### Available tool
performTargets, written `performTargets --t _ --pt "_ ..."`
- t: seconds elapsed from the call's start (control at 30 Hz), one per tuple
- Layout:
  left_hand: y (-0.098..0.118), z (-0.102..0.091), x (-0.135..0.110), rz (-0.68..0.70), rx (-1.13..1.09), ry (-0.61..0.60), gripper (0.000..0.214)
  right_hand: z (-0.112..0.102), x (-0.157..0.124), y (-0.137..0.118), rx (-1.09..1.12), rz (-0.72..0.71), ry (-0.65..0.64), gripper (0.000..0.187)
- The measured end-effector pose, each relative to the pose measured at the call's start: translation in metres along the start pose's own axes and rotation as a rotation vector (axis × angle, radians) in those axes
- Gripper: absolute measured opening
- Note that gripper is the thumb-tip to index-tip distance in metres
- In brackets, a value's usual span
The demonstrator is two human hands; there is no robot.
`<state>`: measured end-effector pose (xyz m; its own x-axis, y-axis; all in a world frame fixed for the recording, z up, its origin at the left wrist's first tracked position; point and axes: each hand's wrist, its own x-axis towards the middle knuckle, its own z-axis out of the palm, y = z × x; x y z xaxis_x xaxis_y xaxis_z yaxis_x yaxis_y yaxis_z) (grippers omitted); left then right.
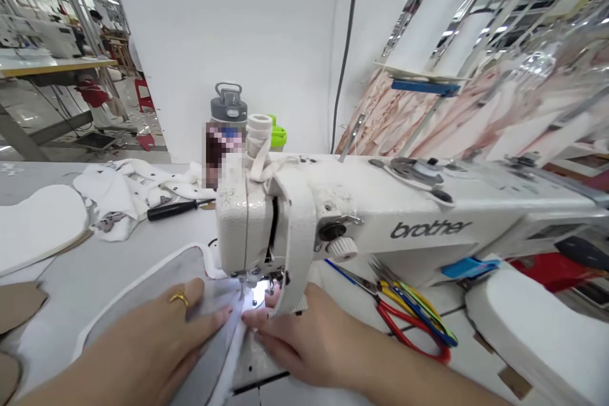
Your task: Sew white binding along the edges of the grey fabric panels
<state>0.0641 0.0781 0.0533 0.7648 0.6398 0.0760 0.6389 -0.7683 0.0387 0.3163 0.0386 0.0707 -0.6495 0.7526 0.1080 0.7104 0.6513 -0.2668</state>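
Observation:
My left hand [157, 336], with a gold ring on one finger, lies flat on a grey fabric piece [143, 295] edged with white binding, fingers stretched toward the needle. My right hand [295, 336] rests on the machine bed just right of the needle, fingertips pressed on the fabric's white edge [235, 342]. The white Brother sewing machine [361, 216] stands over both hands. Its presser foot [269, 282] is lit by a small lamp, and a white tape [297, 235] loops down in front of the machine head.
Several scissors with red, yellow and blue handles [409, 317] lie right of the needle. White foam pieces [533, 330] sit at right and at the left edge [38, 222]. A black-handled tool [174, 208] and white cloth [124, 193] lie behind. A grey-lidded bottle [228, 108] stands by the wall.

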Motion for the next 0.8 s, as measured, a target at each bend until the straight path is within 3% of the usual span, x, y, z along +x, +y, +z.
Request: performTargets --t 0.1,0.17,0.33,0.4,0.57,0.63,0.8 --pt "0.016 0.003 -0.003 0.056 0.171 -0.209 0.057 0.001 -0.001 -0.002 0.010 0.017 -0.028 0.029" --pt "0.024 0.006 -0.004 0.052 0.204 -0.237 0.056 0.004 -0.003 -0.002 0.004 0.050 -0.003 0.031" --pt "0.027 0.018 -0.007 -0.028 0.179 0.089 0.054 0.010 -0.004 -0.001 -0.027 0.090 0.058 0.031" --pt "0.025 0.021 -0.007 -0.040 0.168 0.152 0.052 0.008 -0.002 -0.002 -0.041 0.069 0.042 0.030" --pt "0.020 0.021 -0.003 -0.055 0.113 0.146 0.049 -0.004 0.001 -0.008 -0.015 0.018 -0.088 0.025" --pt "0.018 0.019 -0.003 -0.078 0.040 0.140 0.047 -0.004 0.000 -0.009 -0.015 0.046 -0.083 0.026" --pt "0.013 0.007 -0.012 0.104 -0.016 0.186 0.048 0.006 -0.005 -0.005 -0.015 0.080 -0.007 0.031"
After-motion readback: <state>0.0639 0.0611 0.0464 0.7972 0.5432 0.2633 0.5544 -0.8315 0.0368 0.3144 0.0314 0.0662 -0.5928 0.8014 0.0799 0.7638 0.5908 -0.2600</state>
